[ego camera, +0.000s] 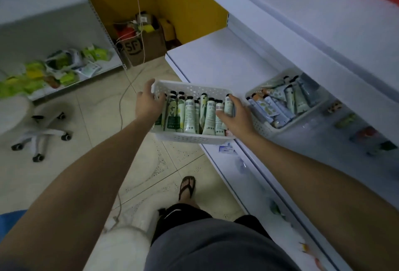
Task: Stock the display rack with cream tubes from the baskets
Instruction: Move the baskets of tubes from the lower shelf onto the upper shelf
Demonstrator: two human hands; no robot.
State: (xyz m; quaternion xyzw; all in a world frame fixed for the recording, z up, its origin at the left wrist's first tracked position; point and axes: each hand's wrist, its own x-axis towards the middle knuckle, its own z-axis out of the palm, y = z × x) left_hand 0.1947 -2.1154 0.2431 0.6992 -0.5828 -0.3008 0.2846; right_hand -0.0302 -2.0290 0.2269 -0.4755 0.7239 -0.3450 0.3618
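So the basket [190, 87] is being gripped by the left hand [148, 103], a cream tube [228, 105] being pinched by the right hand [237, 118].

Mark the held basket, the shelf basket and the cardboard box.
held basket [190, 138]: head view, on its perforated front wall.
shelf basket [266, 131]: head view, on its near wall.
cardboard box [149, 48]: head view, on its printed front face.

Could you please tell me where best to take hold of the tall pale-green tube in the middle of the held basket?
Pinch the pale-green tube just under its black cap, coming down from above. It stands cap-up in the white basket, wedged between neighbours, so probably only that top end is free. The right hand grips the right-end tube.
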